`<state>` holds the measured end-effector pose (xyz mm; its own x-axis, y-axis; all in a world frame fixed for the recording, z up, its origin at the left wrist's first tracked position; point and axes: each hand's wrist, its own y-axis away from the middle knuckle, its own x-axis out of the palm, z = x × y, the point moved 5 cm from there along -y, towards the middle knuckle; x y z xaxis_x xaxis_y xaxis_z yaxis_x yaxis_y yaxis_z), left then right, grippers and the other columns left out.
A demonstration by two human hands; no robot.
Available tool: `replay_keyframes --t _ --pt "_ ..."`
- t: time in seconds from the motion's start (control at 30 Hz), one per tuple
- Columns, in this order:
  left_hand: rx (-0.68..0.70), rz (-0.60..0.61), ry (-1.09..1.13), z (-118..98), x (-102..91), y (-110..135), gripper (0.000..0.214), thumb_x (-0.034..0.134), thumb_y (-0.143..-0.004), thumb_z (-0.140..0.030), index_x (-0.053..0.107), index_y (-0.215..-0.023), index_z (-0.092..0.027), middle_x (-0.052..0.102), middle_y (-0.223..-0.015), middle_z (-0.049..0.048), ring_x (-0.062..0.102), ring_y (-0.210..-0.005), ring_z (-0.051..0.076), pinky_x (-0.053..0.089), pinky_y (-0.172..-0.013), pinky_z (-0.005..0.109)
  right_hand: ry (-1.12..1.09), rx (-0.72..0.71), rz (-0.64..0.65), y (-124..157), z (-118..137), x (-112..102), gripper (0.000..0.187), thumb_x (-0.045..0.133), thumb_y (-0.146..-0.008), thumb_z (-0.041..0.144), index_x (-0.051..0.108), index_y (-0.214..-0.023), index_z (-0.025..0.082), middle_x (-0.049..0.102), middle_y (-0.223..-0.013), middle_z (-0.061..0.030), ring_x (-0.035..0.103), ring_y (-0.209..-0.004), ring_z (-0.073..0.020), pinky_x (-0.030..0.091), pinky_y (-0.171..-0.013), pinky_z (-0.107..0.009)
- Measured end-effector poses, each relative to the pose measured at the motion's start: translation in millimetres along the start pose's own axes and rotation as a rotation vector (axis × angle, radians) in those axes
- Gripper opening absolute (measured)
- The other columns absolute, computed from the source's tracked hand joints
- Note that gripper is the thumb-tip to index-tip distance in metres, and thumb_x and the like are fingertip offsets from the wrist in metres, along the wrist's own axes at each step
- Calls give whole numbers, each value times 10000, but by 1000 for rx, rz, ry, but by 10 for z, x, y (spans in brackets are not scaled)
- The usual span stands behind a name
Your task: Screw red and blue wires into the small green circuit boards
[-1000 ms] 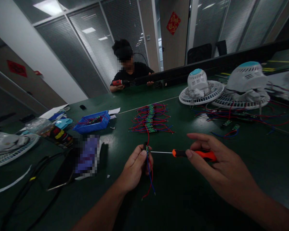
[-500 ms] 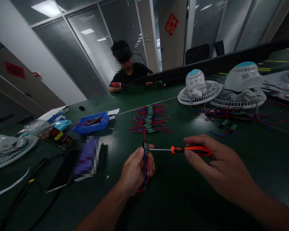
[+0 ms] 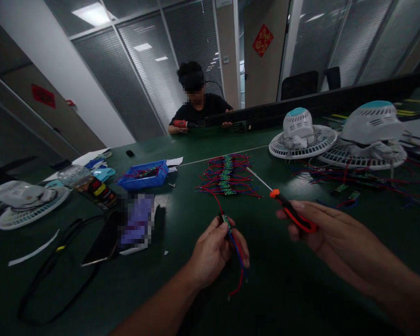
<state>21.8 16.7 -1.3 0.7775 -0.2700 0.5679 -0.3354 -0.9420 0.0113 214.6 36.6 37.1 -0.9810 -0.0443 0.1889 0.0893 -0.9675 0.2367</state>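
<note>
Between the thumb and fingers of my left hand (image 3: 215,249) is a small green circuit board (image 3: 226,221), held above the table, with red and blue wires (image 3: 238,254) trailing from it. My right hand (image 3: 322,228) grips the orange and black handle of a screwdriver (image 3: 277,195). Its metal shaft points up and left, and its tip is apart from the board in my left hand. Just beyond my hands, a row of wired circuit boards (image 3: 227,175) lies on the green table, red and blue wires spreading to both sides.
A blue bin (image 3: 143,181) holds more wired boards. White fan-like housings (image 3: 303,142) and loose wires stand at the right. At the left lie a phone (image 3: 103,242), a bottle (image 3: 100,191) and a black cable (image 3: 31,284). Across the table, a person (image 3: 196,105) holds a red tool.
The screwdriver has come away from the board and swung to point up and left. My left hand has tilted the board. The whole view has shifted slightly.
</note>
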Motion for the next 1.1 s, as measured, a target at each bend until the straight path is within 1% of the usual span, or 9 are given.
replay_keyframes --t 0.07,0.17,0.27,0.37,0.5,0.67,0.83,0.93,1.1 --pt "-20 38 1 24 42 16 192 476 -913 -365 426 -952 -184 722 -788 102 696 -715 229 481 -652 329 -160 121 119 22 -54 113 245 750 -699 354 680 -888 214 689 -896 -36 629 -697 -141 519 -650 -274" --pt "-47 18 5 50 67 28 196 535 -899 -346 452 -957 -178 729 -959 139 687 -921 252 469 -782 354 -87 131 167 39 -63 236 215 704 -683 227 657 -892 209 649 -729 8 610 -618 -127 501 -594 -266" --pt "-63 -34 16 72 55 24 197 591 -874 -330 518 -950 -164 720 -1019 127 671 -968 239 455 -858 370 268 -32 127 5 4 329 97 651 -708 254 667 -790 204 585 -555 39 545 -491 -108 448 -492 -248" --pt "-29 -81 41 80 25 10 203 643 -838 -310 588 -962 -158 716 -1015 93 657 -978 222 454 -878 359 510 -201 196 -7 47 488 142 646 -742 331 696 -807 215 713 -757 -24 666 -704 -178 515 -661 -309" --pt "15 -159 52 93 5 11 240 655 -825 -285 641 -1027 -156 701 -1034 78 626 -1022 209 440 -894 320 643 -385 245 38 11 630 151 616 -773 301 723 -862 243 734 -925 -25 683 -861 -199 515 -797 -350" --pt "59 -260 91 111 52 50 245 712 -772 -284 673 -989 -177 698 -991 49 615 -999 183 429 -903 292 677 -511 207 82 -56 668 183 609 -783 250 731 -919 264 752 -906 -16 698 -846 -192 542 -761 -331" --pt "69 -266 71 139 97 57 187 729 -758 -292 701 -903 -177 690 -859 23 618 -800 134 457 -760 247 762 -735 165 136 -34 643 231 570 -818 200 722 -988 244 754 -880 -19 699 -764 -167 546 -709 -298" --pt "41 -258 3 161 73 47 239 709 -779 -320 703 -954 -157 683 -804 26 588 -698 107 454 -692 232 799 -853 189 173 -27 617 225 563 -817 164 711 -983 200 738 -869 -40 683 -735 -158 540 -682 -287" --pt "5 -232 -114 135 17 32 334 746 -741 -319 661 -1011 -141 672 -743 13 599 -666 109 474 -678 238 820 -835 284 176 8 593 159 566 -801 118 706 -791 192 692 -771 -20 648 -687 -133 501 -633 -251"
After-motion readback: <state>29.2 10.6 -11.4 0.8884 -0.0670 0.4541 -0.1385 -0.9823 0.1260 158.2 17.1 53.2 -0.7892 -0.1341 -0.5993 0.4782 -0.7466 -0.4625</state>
